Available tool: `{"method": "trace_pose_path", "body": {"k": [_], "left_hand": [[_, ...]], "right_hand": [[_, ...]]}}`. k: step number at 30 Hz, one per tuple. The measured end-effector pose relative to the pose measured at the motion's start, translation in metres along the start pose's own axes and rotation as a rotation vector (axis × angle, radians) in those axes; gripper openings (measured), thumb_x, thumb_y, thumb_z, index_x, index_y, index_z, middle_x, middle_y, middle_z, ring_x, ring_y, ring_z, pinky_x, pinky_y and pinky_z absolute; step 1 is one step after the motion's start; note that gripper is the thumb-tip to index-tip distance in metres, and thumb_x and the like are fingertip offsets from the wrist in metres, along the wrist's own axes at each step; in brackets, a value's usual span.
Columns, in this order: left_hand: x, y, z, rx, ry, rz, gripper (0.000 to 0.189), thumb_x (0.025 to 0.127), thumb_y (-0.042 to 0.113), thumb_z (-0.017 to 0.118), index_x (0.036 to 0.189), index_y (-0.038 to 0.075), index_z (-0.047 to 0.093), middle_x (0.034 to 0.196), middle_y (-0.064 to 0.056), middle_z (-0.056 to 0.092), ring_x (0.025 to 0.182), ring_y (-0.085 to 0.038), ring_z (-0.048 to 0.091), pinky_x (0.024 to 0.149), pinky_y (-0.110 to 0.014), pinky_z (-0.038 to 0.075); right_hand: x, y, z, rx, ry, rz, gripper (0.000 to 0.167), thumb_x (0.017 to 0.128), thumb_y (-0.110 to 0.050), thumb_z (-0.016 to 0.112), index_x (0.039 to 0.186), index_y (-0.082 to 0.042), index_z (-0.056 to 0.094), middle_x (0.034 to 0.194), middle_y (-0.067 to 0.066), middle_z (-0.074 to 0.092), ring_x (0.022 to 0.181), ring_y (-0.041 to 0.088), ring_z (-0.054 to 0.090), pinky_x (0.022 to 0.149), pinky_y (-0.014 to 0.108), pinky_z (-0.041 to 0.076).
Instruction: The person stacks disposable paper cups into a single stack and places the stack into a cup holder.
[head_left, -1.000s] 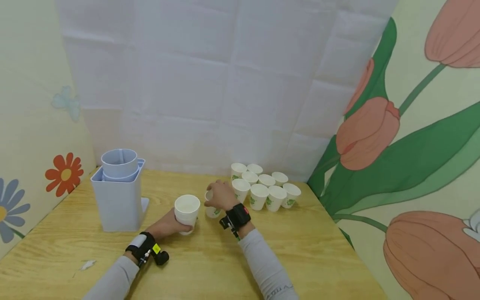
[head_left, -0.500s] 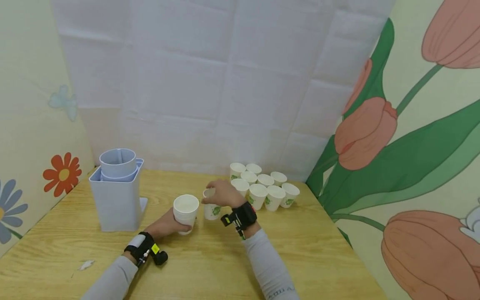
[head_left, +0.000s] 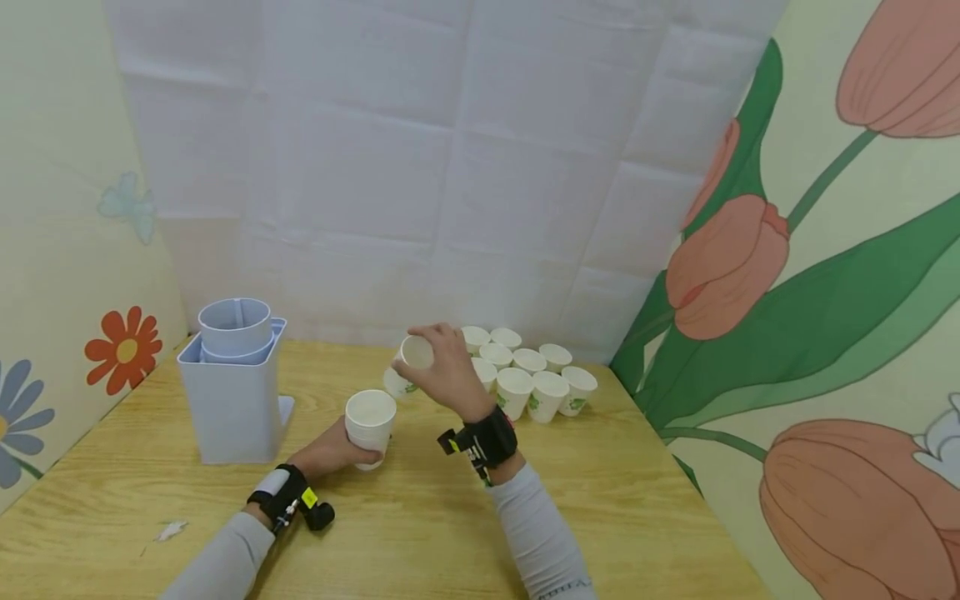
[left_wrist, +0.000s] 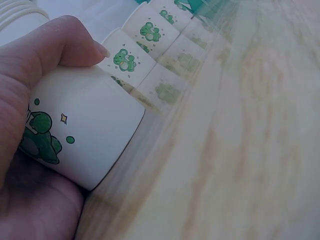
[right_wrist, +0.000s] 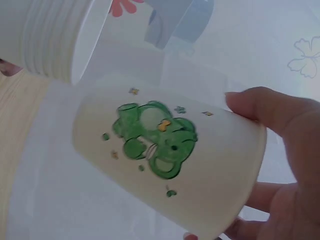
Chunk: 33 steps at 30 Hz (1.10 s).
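Note:
My left hand (head_left: 330, 450) grips a stack of nested white paper cups (head_left: 370, 419) upright on the wooden table. In the left wrist view its thumb and palm wrap the lowest cup (left_wrist: 95, 125), printed with a green bear. My right hand (head_left: 452, 375) pinches a single paper cup (head_left: 400, 381) near its rim, raised behind the stack and tilted. The right wrist view shows a green bear on this cup (right_wrist: 215, 160), with thumb and fingers at its rim end. The stacked rims (right_wrist: 55, 40) appear just beside its base there.
Several more white paper cups (head_left: 513, 392) stand grouped at the right rear of the table (head_left: 420, 533). A pale blue square bin (head_left: 236, 417) holding a round container (head_left: 238, 333) stands at the left. White cloth (head_left: 360, 167) hangs behind the table.
My right hand has lifted the single cup off the table, moving it up and slightly left and tilting it. The left hand and its stack have stayed in place.

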<state>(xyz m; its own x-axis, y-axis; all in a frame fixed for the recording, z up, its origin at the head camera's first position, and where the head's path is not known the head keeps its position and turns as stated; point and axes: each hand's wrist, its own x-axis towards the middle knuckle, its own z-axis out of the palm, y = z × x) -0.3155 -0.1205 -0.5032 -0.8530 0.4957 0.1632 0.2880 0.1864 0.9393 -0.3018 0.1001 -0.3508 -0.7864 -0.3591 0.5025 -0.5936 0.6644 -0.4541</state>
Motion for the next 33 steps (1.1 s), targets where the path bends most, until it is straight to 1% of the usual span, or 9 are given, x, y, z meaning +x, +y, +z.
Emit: {"method": "trace_pose_path", "body": {"k": [4, 7, 10, 13, 18, 21, 25, 28, 33], "left_hand": [[0.000, -0.001, 0.001, 0.006, -0.001, 0.009, 0.083, 0.082, 0.010, 0.082, 0.147, -0.003, 0.032, 0.134, -0.019, 0.055, 0.122, -0.031, 0.052, 0.111, -0.057, 0.035], [0.001, -0.003, 0.000, 0.024, -0.007, 0.024, 0.080, 0.082, 0.011, 0.082, 0.145, -0.003, 0.034, 0.130, -0.018, 0.056, 0.119, -0.028, 0.054, 0.109, -0.055, 0.037], [0.002, -0.003, 0.000, 0.031, -0.014, 0.033, 0.078, 0.082, 0.012, 0.082, 0.144, -0.002, 0.036, 0.129, -0.018, 0.056, 0.118, -0.029, 0.054, 0.107, -0.054, 0.038], [0.003, -0.003, 0.000, 0.036, -0.014, 0.034, 0.079, 0.082, 0.012, 0.082, 0.144, -0.001, 0.035, 0.132, -0.020, 0.054, 0.120, -0.031, 0.053, 0.108, -0.055, 0.037], [0.002, -0.001, 0.000, 0.043, -0.010, 0.021, 0.081, 0.082, 0.014, 0.081, 0.146, -0.001, 0.034, 0.137, -0.020, 0.051, 0.123, -0.033, 0.051, 0.108, -0.053, 0.037], [0.002, 0.000, 0.000, 0.042, -0.003, 0.013, 0.081, 0.081, 0.014, 0.081, 0.145, 0.000, 0.034, 0.136, -0.019, 0.052, 0.122, -0.032, 0.051, 0.106, -0.050, 0.037], [0.001, 0.002, 0.000, 0.048, -0.006, 0.010, 0.079, 0.083, 0.015, 0.080, 0.145, -0.002, 0.034, 0.134, -0.020, 0.054, 0.119, -0.030, 0.053, 0.103, -0.044, 0.040], [0.001, 0.003, 0.000, 0.056, -0.008, 0.008, 0.078, 0.083, 0.015, 0.080, 0.144, -0.003, 0.034, 0.134, -0.020, 0.054, 0.119, -0.029, 0.053, 0.102, -0.042, 0.041], [0.001, 0.005, 0.001, 0.069, -0.004, 0.002, 0.079, 0.084, 0.016, 0.080, 0.145, -0.003, 0.033, 0.134, -0.020, 0.053, 0.119, -0.030, 0.053, 0.101, -0.042, 0.042]], "right_hand": [[-0.001, -0.005, 0.000, 0.053, 0.030, -0.032, 0.052, 0.093, -0.036, 0.073, 0.136, -0.009, 0.062, 0.132, 0.016, 0.057, 0.125, 0.035, 0.050, 0.103, 0.051, 0.043], [-0.001, -0.009, 0.002, 0.072, 0.015, -0.051, 0.051, 0.094, -0.036, 0.072, 0.135, -0.009, 0.063, 0.132, 0.015, 0.058, 0.125, 0.033, 0.052, 0.103, 0.050, 0.044], [-0.001, -0.012, 0.007, 0.048, -0.035, -0.069, 0.049, 0.093, -0.037, 0.073, 0.133, -0.010, 0.064, 0.128, 0.013, 0.060, 0.121, 0.031, 0.055, 0.099, 0.047, 0.048], [-0.001, -0.014, 0.013, -0.018, -0.113, -0.092, 0.049, 0.093, -0.040, 0.072, 0.133, -0.012, 0.065, 0.126, 0.010, 0.062, 0.116, 0.027, 0.058, 0.093, 0.042, 0.052], [-0.004, -0.017, 0.023, -0.115, -0.243, -0.144, 0.054, 0.094, -0.043, 0.070, 0.139, -0.014, 0.062, 0.130, 0.009, 0.060, 0.119, 0.026, 0.056, 0.092, 0.036, 0.052], [-0.004, -0.019, 0.028, -0.157, -0.284, -0.172, 0.056, 0.095, -0.046, 0.068, 0.141, -0.015, 0.060, 0.133, 0.009, 0.059, 0.121, 0.027, 0.053, 0.094, 0.035, 0.050], [-0.003, -0.021, 0.033, -0.197, -0.327, -0.204, 0.056, 0.099, -0.048, 0.061, 0.145, -0.016, 0.057, 0.135, 0.010, 0.058, 0.123, 0.026, 0.051, 0.098, 0.037, 0.048], [-0.003, -0.021, 0.035, -0.197, -0.353, -0.222, 0.056, 0.101, -0.047, 0.057, 0.146, -0.015, 0.055, 0.136, 0.011, 0.058, 0.125, 0.027, 0.051, 0.102, 0.039, 0.045], [-0.002, -0.021, 0.037, -0.195, -0.374, -0.244, 0.054, 0.102, -0.044, 0.057, 0.147, -0.012, 0.055, 0.140, 0.011, 0.059, 0.131, 0.025, 0.053, 0.111, 0.041, 0.039]]}}
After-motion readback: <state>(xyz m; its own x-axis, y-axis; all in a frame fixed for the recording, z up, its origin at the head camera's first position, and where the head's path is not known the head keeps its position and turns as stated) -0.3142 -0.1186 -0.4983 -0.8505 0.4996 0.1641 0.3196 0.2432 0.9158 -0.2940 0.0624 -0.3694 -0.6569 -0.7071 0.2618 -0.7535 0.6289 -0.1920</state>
